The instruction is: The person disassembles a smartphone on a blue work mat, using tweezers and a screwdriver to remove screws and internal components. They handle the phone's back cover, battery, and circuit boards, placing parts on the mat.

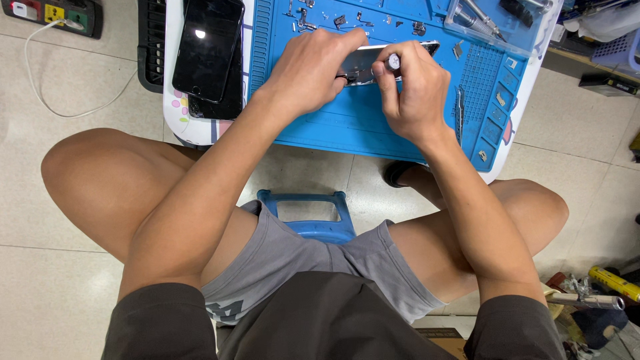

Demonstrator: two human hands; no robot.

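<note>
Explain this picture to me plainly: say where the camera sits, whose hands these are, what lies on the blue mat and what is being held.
The camera sits on a person's head and looks down past their knees. Both hands belong to that person. The left hand steadies an opened phone on a blue work mat. The right hand grips a small screwdriver, tip toward the phone. Tiny metal parts are scattered along the mat's far edge, and a clear tray of tools lies at its corner. Dark phones lie stacked to the left. The person sits on a blue stool.
</note>
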